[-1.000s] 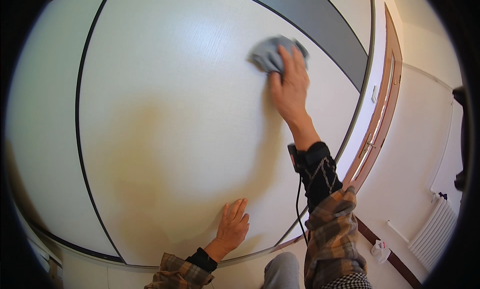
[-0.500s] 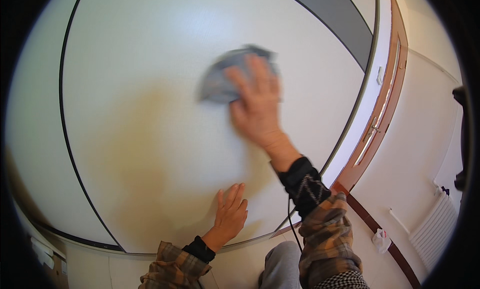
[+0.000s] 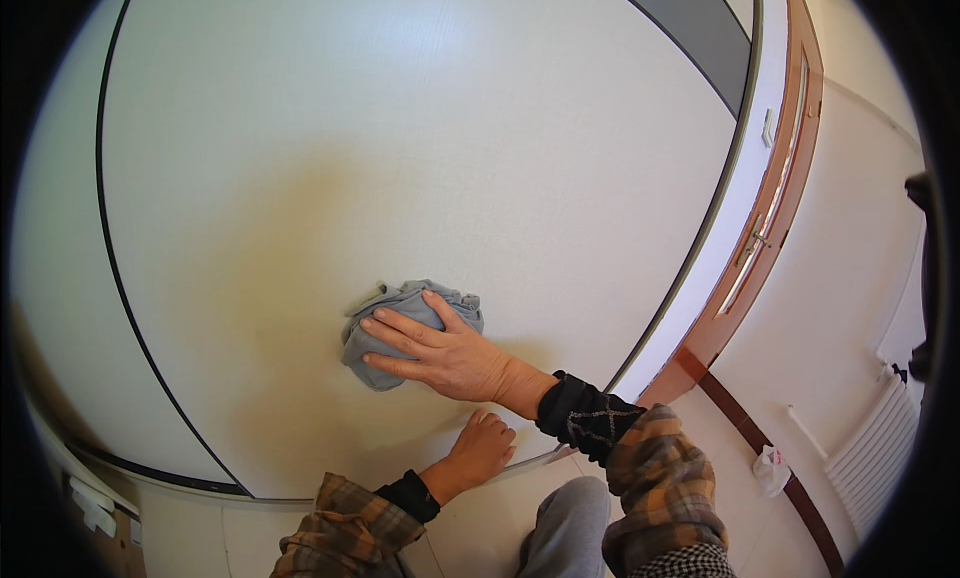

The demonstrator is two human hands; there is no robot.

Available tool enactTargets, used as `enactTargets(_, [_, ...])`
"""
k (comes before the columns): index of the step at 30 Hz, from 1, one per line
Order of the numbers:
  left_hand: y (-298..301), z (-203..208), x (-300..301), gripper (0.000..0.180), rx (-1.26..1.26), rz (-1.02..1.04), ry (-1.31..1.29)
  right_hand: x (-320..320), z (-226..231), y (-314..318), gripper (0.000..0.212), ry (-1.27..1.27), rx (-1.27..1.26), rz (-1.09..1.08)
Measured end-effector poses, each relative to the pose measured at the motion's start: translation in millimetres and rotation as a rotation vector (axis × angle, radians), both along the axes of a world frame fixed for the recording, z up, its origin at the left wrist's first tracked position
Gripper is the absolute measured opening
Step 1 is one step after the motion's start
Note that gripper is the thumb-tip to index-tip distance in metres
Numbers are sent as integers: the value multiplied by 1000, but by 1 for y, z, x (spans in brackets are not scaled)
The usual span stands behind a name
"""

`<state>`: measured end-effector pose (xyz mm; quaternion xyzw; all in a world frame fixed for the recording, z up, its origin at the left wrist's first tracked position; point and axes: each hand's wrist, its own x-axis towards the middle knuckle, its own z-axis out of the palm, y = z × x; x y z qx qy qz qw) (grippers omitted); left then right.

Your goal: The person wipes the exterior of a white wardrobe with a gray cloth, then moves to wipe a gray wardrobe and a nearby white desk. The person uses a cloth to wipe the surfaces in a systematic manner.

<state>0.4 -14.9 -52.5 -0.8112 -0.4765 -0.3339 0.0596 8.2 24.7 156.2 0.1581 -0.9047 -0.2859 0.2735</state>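
Head view shows the right hand (image 3: pixel 445 358) laid over a grey cloth (image 3: pixel 405 303), against the near, left-of-centre part of a white wardrobe panel (image 3: pixel 450 178). Its fingers are spread across the fabric; whether any of it is pinched beneath the palm, I cannot tell. Near and to the right of the cloth, the left hand (image 3: pixel 482 448) has bent fingers and nothing visible in it; how tightly they close, and whether they touch the panel, is unclear. Work seems to be midway, with the cloth on the surface rather than set aside. Which areas are done or left cannot be judged: no wiped border shows, and the brownish shading on the left looks like shadow. The cloth itself is bunched, softly creased and rumpled at its edges, with a paler fold at its far left.
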Motion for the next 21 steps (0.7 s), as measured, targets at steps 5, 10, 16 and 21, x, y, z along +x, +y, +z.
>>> enactTargets(5, [5,1,-1,22,99,52,-43,-12,103,11,62,429,-42,-49])
enactTargets(10, [9,4,-5,21,146,64,-126,-43,143,13,57,813,-87,3])
enactTargets(16, [3,5,-4,21,69,113,-105,10,-3,1,54,-64,-59,-88])
enactTargets(21, [4,4,-5,21,91,86,-121,60,36,47,63,250,-99,-192])
